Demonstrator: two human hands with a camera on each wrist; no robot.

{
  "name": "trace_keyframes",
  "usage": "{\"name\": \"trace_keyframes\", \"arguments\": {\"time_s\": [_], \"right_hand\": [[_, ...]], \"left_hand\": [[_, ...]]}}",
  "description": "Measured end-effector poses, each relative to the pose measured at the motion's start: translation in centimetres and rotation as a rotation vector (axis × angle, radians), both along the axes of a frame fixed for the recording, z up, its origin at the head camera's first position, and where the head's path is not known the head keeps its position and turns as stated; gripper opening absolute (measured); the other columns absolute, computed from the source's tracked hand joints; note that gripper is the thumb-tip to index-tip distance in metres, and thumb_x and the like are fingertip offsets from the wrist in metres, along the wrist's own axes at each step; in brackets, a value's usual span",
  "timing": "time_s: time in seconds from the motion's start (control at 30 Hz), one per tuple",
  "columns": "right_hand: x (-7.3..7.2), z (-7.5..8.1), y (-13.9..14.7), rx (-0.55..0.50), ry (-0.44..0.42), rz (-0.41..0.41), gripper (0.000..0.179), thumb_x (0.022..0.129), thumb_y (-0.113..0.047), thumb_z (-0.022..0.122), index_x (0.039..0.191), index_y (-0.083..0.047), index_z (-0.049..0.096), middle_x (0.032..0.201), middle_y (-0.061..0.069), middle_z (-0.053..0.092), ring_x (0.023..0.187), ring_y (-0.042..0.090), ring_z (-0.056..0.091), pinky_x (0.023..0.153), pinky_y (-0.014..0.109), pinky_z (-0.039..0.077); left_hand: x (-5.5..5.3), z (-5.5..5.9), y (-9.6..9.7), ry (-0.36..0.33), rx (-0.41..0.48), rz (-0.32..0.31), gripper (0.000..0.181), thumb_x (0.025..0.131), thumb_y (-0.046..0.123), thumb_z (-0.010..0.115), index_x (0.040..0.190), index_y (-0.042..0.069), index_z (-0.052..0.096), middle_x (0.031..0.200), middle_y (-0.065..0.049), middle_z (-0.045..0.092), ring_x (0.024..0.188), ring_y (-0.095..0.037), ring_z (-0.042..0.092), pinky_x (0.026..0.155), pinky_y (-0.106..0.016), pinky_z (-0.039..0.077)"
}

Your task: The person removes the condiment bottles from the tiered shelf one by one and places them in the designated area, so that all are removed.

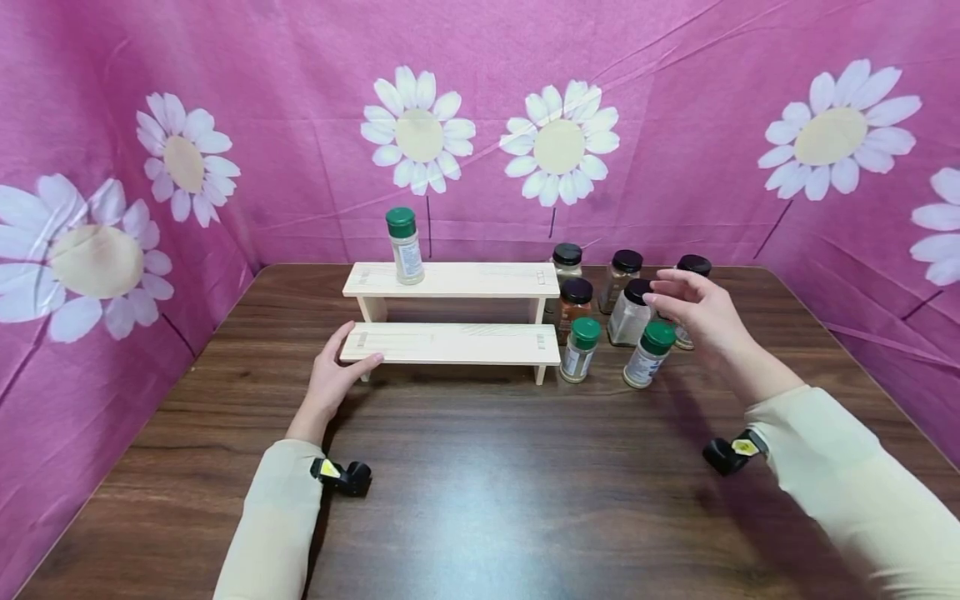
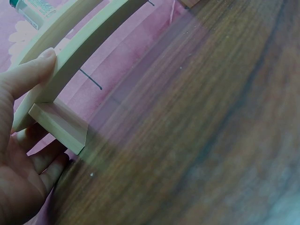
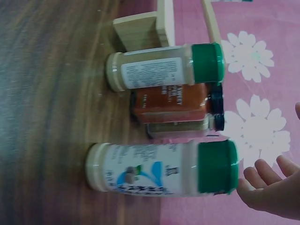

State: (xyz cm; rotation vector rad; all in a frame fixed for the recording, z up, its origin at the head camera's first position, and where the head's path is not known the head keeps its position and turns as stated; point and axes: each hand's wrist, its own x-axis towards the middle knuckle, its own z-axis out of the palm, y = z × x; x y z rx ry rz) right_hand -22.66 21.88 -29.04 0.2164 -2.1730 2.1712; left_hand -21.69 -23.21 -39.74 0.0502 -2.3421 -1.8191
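A two-tier wooden shelf rack [image 1: 450,343] stands on the table, and my left hand [image 1: 333,375] grips the left end of its lower tier. In the left wrist view the thumb lies over the board's edge, other fingers beneath and beside it. One green-capped spice jar [image 1: 407,250] stands upright on the upper tier, left of its middle. My right hand [image 1: 701,317] is over the jars right of the rack, fingers loosely bent, holding nothing. Nearest it are a green-capped jar [image 1: 648,358] and a black-capped jar of white contents [image 1: 630,315]; the hand partly hides another black-capped jar [image 1: 693,265].
Close to the rack's right end stand a green-capped jar [image 1: 579,354] and a black-capped jar of reddish spice [image 1: 574,304]. Two more black-capped jars, one brownish [image 1: 619,279], stand behind. A pink flowered cloth [image 1: 480,50] hangs behind the brown table [image 1: 450,483].
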Motion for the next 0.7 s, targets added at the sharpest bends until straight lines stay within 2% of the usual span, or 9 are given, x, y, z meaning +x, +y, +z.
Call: {"name": "trace_keyframes", "arguments": {"time_s": [0.07,0.17,0.3,0.4,0.5,0.7], "right_hand": [[-0.2,0.5,-0.2,0.012,0.009,0.002,0.027,0.078,-0.007,0.064,0.1,-0.015,0.052,0.089,-0.006,0.057,0.083,0.003,0.052,0.07,0.013,0.039],[-0.5,1.1,-0.6,0.107,0.009,-0.003,0.031,0.079,-0.012,0.063,0.108,-0.013,0.051,0.094,-0.003,0.056,0.088,0.004,0.05,0.075,0.016,0.037],[-1.0,1.7,-1.3,0.288,-0.028,-0.014,0.051,0.08,-0.025,0.061,0.124,-0.007,0.041,0.112,0.007,0.049,0.102,0.014,0.043,0.088,0.031,0.031],[-1.5,2.3,-2.0,0.368,-0.055,-0.015,0.064,0.08,-0.032,0.061,0.129,-0.004,0.033,0.123,0.016,0.04,0.111,0.023,0.037,0.092,0.043,0.027],[-1.8,2.9,-2.8,0.399,-0.055,-0.012,0.067,0.078,-0.035,0.062,0.13,-0.004,0.032,0.125,0.018,0.038,0.113,0.026,0.035,0.093,0.043,0.026],[-2.2,4.1,-4.5,0.387,-0.01,-0.014,0.061,0.078,-0.032,0.062,0.127,-0.006,0.037,0.121,0.014,0.043,0.105,0.022,0.044,0.09,0.039,0.03]], "left_hand": [[0.0,0.0,0.0,0.0,-0.002,0.0,0.075,0.073,0.014,0.069,0.134,0.005,0.027,0.131,-0.014,0.033,0.116,-0.021,0.029,0.096,-0.034,0.021],[0.0,0.0,0.0,0.003,0.0,0.001,0.075,0.073,0.013,0.07,0.134,0.004,0.027,0.13,-0.014,0.034,0.115,-0.021,0.031,0.095,-0.034,0.022],[0.0,-0.1,0.0,0.015,0.003,0.004,0.075,0.072,0.011,0.07,0.133,0.003,0.028,0.129,-0.016,0.035,0.114,-0.022,0.032,0.095,-0.035,0.022],[0.1,-0.1,0.0,0.022,0.004,0.004,0.075,0.072,0.01,0.07,0.133,0.003,0.028,0.128,-0.016,0.036,0.113,-0.022,0.032,0.095,-0.035,0.023],[0.1,-0.1,-0.1,0.023,0.011,0.005,0.075,0.072,0.01,0.07,0.133,0.003,0.028,0.128,-0.016,0.036,0.113,-0.022,0.033,0.095,-0.035,0.023],[-0.1,-0.1,-0.1,0.012,0.006,0.01,0.075,0.072,0.01,0.07,0.133,0.004,0.028,0.128,-0.016,0.036,0.112,-0.022,0.033,0.095,-0.035,0.023]]}}
